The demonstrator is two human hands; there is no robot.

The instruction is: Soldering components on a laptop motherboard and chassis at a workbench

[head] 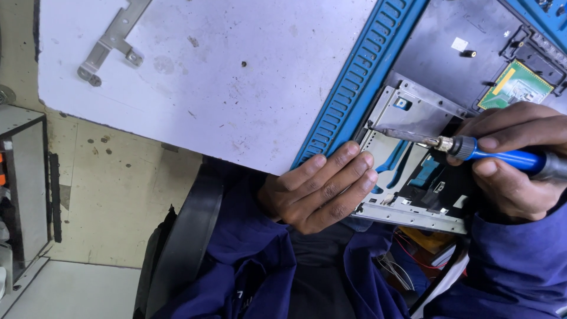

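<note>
right hand is wrapped tight around the blue-handled soldering iron with the dull metal tip, tip laid against the upper corner of the silver sheet-metal bracket inside the opened blue plastic laptop shell. left hand is curled over the shell's near edge, fingers clamping it and touching the bracket's rim, nothing else in its grip. the iron looks light and stiff, best held well back on the blue grip, away from the metal end. the bracket looks thin with sharp edges, the shell looks rigid but hollow, and it hangs partly off the white scuffed board, so it could tip. up top a small green circuit board sits near the iron, likely fragile. a loose grey metal hinge strip lies well apart. red and white wires dangle below the shell, by the dark blue sleeves.
</note>
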